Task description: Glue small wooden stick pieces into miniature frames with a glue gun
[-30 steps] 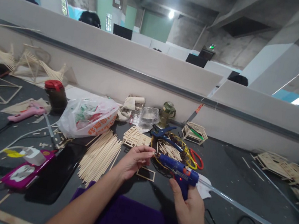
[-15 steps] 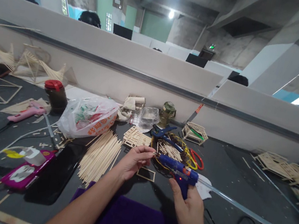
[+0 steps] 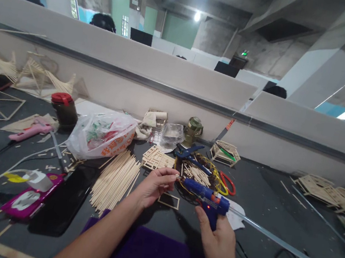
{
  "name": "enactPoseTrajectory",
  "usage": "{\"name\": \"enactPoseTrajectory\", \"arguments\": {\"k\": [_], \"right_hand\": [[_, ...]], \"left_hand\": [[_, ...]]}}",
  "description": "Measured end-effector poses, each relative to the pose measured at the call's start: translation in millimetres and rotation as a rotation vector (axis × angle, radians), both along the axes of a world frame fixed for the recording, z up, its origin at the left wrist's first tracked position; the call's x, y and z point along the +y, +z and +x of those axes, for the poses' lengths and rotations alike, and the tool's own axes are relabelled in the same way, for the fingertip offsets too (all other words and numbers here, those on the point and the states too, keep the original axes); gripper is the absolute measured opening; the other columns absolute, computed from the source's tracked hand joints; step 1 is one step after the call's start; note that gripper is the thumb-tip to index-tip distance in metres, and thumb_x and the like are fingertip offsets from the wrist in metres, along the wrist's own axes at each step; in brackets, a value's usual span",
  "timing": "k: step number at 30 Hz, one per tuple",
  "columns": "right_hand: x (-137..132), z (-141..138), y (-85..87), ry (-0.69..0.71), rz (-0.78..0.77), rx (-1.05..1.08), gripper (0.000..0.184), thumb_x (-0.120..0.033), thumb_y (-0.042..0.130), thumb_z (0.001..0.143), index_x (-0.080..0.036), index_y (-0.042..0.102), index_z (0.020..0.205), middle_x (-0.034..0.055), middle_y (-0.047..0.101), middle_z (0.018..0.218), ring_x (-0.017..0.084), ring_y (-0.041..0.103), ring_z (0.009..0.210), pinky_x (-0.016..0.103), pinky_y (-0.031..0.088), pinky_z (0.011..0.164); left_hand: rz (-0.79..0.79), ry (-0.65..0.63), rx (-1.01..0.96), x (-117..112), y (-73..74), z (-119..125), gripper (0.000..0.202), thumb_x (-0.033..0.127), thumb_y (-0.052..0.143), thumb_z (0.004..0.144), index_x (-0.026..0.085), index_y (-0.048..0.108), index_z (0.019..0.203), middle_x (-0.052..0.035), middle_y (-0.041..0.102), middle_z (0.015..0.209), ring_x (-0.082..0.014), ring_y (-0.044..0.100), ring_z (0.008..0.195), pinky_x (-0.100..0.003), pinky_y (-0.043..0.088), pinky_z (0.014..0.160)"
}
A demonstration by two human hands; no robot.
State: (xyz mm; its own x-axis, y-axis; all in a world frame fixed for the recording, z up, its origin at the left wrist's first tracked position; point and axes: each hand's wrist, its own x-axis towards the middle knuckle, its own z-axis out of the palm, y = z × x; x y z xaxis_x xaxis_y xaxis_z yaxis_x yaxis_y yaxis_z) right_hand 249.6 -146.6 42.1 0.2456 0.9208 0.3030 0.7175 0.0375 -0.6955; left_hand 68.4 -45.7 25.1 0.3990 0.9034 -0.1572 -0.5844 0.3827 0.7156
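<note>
My right hand [image 3: 218,241] is wrapped round the grip of a blue hot glue gun [image 3: 201,192], whose small red light glows. A long clear glue stick [image 3: 276,237] sticks out of its back end. The nozzle points left, close to the fingertips of my left hand [image 3: 158,185]. Those fingers are pinched together on a tiny piece that is too small to make out. Below them a small rectangular wooden stick frame [image 3: 169,201] lies on the dark table. Left of my left hand is a pile of thin wooden sticks [image 3: 115,181].
Behind my hands lie blue cutters [image 3: 190,151], a basket of short sticks [image 3: 196,173] and red-handled scissors [image 3: 227,184]. A plastic bag [image 3: 102,135], a phone [image 3: 65,199], a magenta power strip [image 3: 32,196] and a pink glue gun [image 3: 31,132] occupy the left. Wooden models [image 3: 320,189] stand at right.
The glue gun and its stick have shifted very slightly to the right. My left hand keeps its pinch in nearly the same place.
</note>
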Motion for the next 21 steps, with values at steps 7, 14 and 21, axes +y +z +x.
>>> {"name": "enactPoseTrajectory", "arguments": {"k": [7,14,21], "right_hand": [[1.6,-1.0,-0.5,-0.003,-0.009,-0.009,0.047,-0.054,0.05,0.086,-0.02,0.059,0.116,0.0081,0.071,0.108,0.026,0.065,0.102,0.033,0.051,0.079],[-0.6,-0.3,-1.0,-0.031,-0.022,-0.024,0.05,-0.058,0.05,0.085,-0.019,0.06,0.114,0.008,0.073,0.099,0.027,0.069,0.091,0.033,0.052,0.073],[-0.4,1.5,-3.3,-0.01,0.015,-0.052,0.05,-0.056,0.049,0.086,-0.018,0.059,0.117,0.009,0.071,0.107,0.027,0.065,0.102,0.034,0.05,0.082]], "left_hand": [[0.03,0.001,0.011,0.2,0.0,0.7,0.024,0.021,0.082,0.063,0.014,0.072,0.084,-0.0015,0.067,0.075,-0.0054,0.054,0.056,-0.02,0.043,0.061],[0.017,0.007,-0.003,0.7,-2.3,0.4,0.024,0.021,0.082,0.063,0.014,0.072,0.085,-0.0011,0.066,0.071,-0.0056,0.053,0.055,-0.021,0.044,0.061],[-0.008,0.02,-0.007,1.4,-2.6,-0.1,0.025,0.021,0.083,0.062,0.014,0.072,0.084,-0.0015,0.067,0.074,-0.0056,0.054,0.055,-0.021,0.044,0.061]]}}
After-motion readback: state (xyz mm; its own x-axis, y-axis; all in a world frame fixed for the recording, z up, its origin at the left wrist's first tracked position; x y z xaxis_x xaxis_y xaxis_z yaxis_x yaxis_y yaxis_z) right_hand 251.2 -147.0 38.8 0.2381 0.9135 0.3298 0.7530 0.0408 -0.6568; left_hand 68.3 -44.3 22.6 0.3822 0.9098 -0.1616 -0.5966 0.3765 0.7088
